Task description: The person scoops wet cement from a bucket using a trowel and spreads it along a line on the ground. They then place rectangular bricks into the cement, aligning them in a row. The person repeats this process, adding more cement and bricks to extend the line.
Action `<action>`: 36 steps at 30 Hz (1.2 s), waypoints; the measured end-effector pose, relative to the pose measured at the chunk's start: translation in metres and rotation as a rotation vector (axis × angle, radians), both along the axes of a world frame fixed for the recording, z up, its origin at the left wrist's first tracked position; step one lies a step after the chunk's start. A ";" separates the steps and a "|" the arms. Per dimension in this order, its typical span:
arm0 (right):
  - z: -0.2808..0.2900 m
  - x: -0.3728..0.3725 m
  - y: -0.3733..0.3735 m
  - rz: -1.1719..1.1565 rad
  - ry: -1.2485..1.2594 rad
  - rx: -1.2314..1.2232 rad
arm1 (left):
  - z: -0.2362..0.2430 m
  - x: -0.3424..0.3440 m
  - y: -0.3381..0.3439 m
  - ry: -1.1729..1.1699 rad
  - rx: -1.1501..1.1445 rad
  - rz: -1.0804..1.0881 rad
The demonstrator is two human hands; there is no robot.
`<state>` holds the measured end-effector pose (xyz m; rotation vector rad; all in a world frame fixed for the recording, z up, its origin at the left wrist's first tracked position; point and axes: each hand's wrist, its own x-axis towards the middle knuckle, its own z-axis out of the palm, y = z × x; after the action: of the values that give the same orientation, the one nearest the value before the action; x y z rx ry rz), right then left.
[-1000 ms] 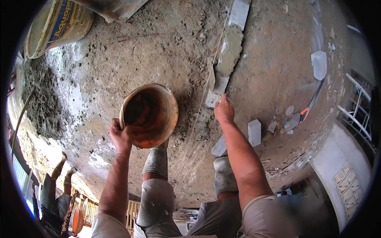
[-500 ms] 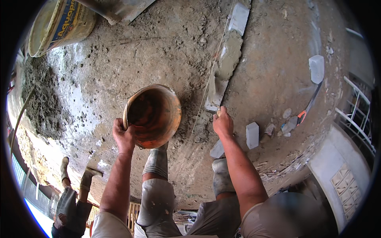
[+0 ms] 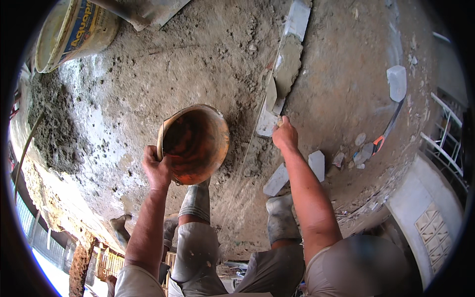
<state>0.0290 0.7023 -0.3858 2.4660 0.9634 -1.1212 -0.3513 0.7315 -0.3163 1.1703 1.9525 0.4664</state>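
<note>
Left hand [image 3: 157, 167]: while its fingers are curling over the rim, this hand is grasping the bucket [image 3: 213, 157] at the bucket's 8 o'clock side.
Stained orange bucket: it is sitting at 9 o'clock from the middle of the view, its mouth facing the camera; over the last second it has been drifting slightly toward 3 o'clock.
Loose blocks [image 3: 276, 180]: two pale pieces are lying at 4 o'clock, near the right forearm [image 3: 310, 193].
Right hand [image 3: 285, 134]: it is clenching the handle of the trowel [image 3: 271, 94] between 2 and 3 o'clock, farther from the body than half a second ago.
Trowel blade: it is no longer lying along the near block [image 3: 267, 123]; it is now reaching toward 1 o'clock.
Mortar strip [image 3: 288, 64]: it is running between the near block and the far block [image 3: 298, 20]; the blade is now lying along its near end, suggesting the work is shifting from block to mortar. Whether they are touching is unclear.
Co-worker's boot [image 3: 120, 228]: it is showing at 8 o'clock, closer to the left forearm [image 3: 148, 222] than before.
Orange-handled saw [image 3: 378, 142]: it is lying at 3 o'clock.
Grey heap [image 3: 54, 128]: it is spreading at 9 o'clock.
Large tub [image 3: 94, 37]: it is leaning into view at 10 o'clock.
</note>
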 end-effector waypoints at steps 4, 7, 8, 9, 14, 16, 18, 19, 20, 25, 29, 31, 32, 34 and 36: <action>0.018 -0.021 -0.028 0.034 0.044 0.041 | 0.000 -0.002 -0.002 0.008 -0.016 0.009; 0.006 -0.019 -0.022 0.055 0.068 0.019 | 0.001 0.007 0.002 -0.027 0.003 0.010; -0.002 -0.013 -0.017 0.066 0.045 0.033 | 0.000 0.011 0.003 -0.020 0.007 -0.006; -0.012 -0.005 -0.009 0.076 0.023 0.048 | 0.000 0.014 0.004 -0.012 0.013 -0.023; -0.027 0.013 0.001 -0.004 0.001 0.016 | 0.000 0.017 0.004 -0.020 -0.044 -0.019; -0.013 -0.004 -0.009 0.016 0.033 0.010 | 0.001 0.012 0.002 -0.027 -0.035 -0.003; -0.006 -0.012 -0.021 0.020 0.060 0.012 | -0.004 0.011 0.000 -0.066 -0.003 0.001; -0.007 -0.018 -0.021 0.035 0.063 0.031 | -0.005 0.009 -0.001 -0.070 -0.007 0.008; -0.010 -0.020 -0.024 0.047 0.059 0.051 | -0.005 0.012 -0.001 -0.081 -0.010 0.012; -0.026 0.000 -0.017 0.000 0.039 -0.013 | -0.003 0.021 0.004 -0.053 -0.013 -0.032; -0.026 0.021 -0.009 0.064 0.027 0.024 | -0.004 0.021 0.006 -0.038 -0.013 -0.034; -0.018 0.024 -0.012 0.057 0.010 0.046 | 0.002 0.028 0.007 -0.027 -0.037 -0.035; -0.012 0.023 -0.013 0.057 0.024 0.045 | 0.008 0.030 0.010 -0.012 -0.045 -0.030; 0.001 0.019 -0.019 0.054 0.059 0.028 | 0.014 0.028 0.012 0.011 -0.054 -0.029; 0.011 0.018 -0.027 0.047 0.104 -0.002 | 0.015 0.027 0.013 0.030 -0.051 -0.039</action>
<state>0.0474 0.6757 -0.3747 2.3905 1.0431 -1.2448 -0.3243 0.7441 -0.3011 1.1866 1.9521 0.3782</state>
